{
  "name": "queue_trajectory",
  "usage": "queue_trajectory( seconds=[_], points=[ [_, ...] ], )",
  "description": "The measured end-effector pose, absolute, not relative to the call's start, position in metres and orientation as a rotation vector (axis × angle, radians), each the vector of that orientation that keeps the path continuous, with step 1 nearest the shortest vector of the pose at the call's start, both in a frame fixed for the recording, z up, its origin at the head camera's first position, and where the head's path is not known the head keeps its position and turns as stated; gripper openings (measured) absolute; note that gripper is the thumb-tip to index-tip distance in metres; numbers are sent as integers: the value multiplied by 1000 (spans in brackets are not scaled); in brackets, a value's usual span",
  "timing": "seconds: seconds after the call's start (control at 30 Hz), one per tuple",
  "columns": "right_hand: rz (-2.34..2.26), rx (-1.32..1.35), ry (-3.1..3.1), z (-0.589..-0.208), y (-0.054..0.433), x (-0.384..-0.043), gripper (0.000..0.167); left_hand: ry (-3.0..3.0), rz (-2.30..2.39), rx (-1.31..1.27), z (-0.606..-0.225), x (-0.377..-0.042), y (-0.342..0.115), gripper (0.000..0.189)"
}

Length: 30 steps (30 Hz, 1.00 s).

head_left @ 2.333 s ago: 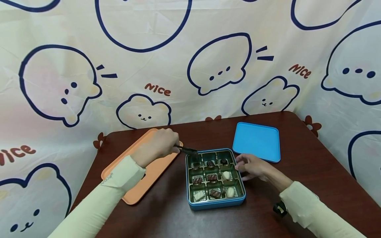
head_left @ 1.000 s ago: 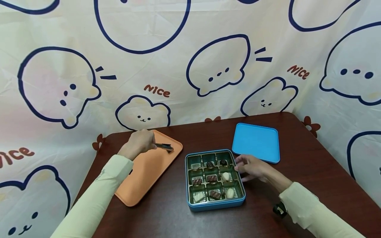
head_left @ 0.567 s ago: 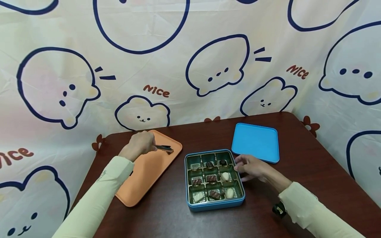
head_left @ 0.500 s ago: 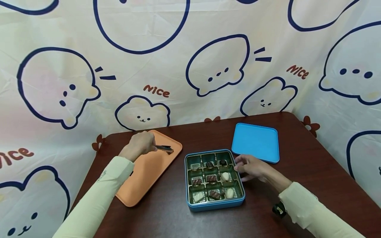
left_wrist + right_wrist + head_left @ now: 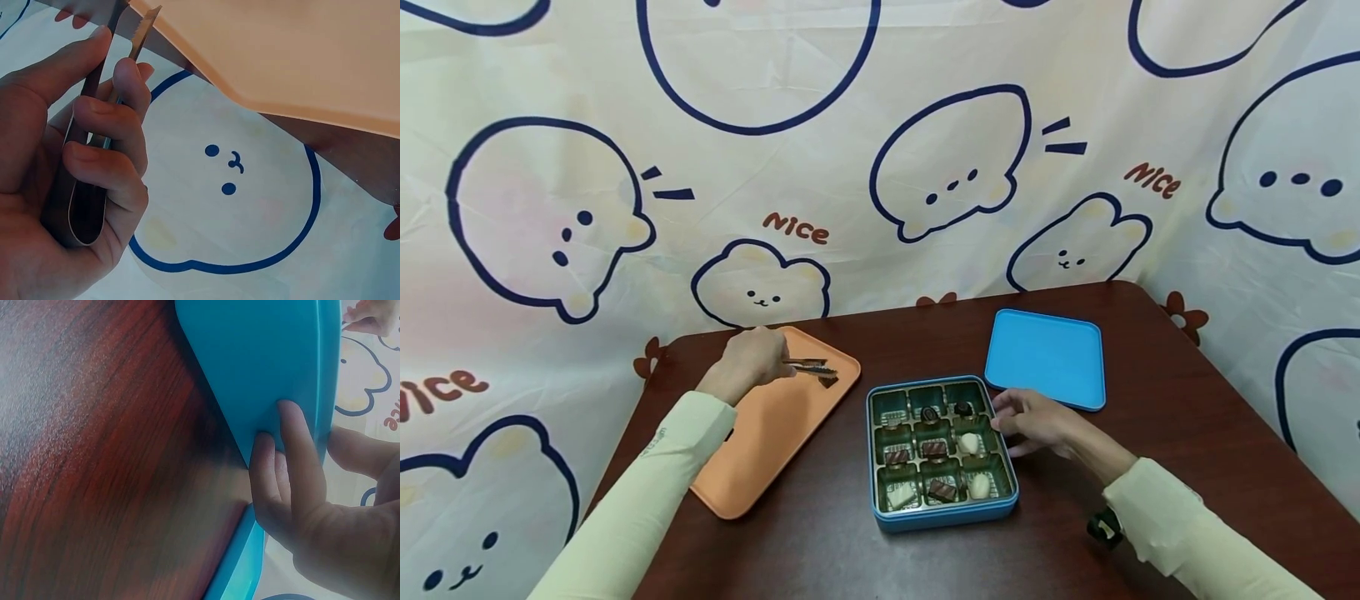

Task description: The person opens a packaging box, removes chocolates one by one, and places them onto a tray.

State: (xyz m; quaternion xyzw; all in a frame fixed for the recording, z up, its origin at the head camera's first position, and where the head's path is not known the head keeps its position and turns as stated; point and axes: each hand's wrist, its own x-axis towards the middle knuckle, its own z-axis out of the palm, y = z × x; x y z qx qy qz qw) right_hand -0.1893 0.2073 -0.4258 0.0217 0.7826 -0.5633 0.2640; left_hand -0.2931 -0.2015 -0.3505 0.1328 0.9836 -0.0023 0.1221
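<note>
My left hand (image 5: 748, 362) holds metal tongs (image 5: 87, 212) over the far right part of the orange tray (image 5: 752, 454). The tongs' tips stand slightly apart, and a small dark chocolate (image 5: 828, 382) shows on the tray right at them. In the left wrist view the fingers wrap the tongs' arms. My right hand (image 5: 1033, 419) touches the right side of the blue tin (image 5: 943, 520), fairly straight fingers on its outer wall and thumb by the rim. The tin's gold divided insert holds several dark and white chocolates; its back left compartment holds none.
A blue lid (image 5: 1047, 358) lies on the brown table (image 5: 805, 542) behind the right hand, close to the tin's back right corner. A cartoon-print curtain (image 5: 947, 50) hangs behind and beside the table.
My left hand has brought the tongs left from the tin's back left compartment to the orange tray. Their tips have since parted at the dark chocolate. The right hand stays at the tin.
</note>
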Motion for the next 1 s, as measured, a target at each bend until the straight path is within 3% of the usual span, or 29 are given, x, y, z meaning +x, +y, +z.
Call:
queue_trajectory(
  seconds=[0.3,0.57,0.8,1.0],
  points=[
    [-1516,51,2115,-425,207,-190,43,2900,65,427,-335,-291,-200,20],
    [-1513,59,2116,-423,206,-188,44,2919,150,624,-322,-283,-180,34],
    [-1508,54,2115,-421,206,-188,45,2893,241,867,-320,-273,-159,23],
    [-1508,65,2116,-423,205,-188,44,2724,295,851,-323,-267,-139,26]
  ],
)
